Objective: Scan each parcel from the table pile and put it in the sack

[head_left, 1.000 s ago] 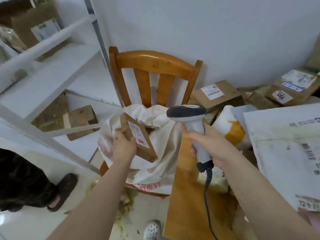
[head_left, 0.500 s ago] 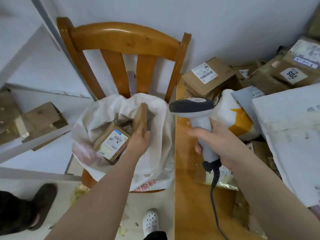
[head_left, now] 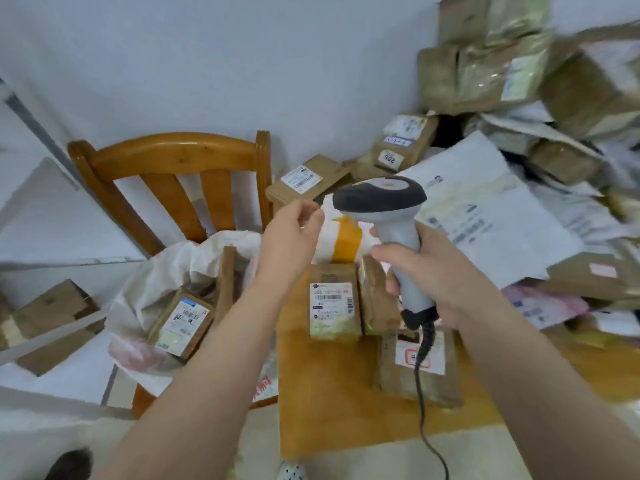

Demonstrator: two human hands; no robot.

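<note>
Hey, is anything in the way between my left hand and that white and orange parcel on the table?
Nothing visible. The left hand is at the left end of the white and orange parcel; the scanner in the right hand is at its other end.

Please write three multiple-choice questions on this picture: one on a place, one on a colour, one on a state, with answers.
1. Where does the sack sit? A. on a shelf B. on the chair C. on the floor
2. What colour is the band on the white parcel? A. blue B. green C. orange
3. What does the right hand do? A. holds the scanner B. hangs empty C. lifts a box
Answers: 1 B, it fills the chair's seat; 2 C, an orange band wraps it; 3 A, its fingers curl round the handle.
</note>
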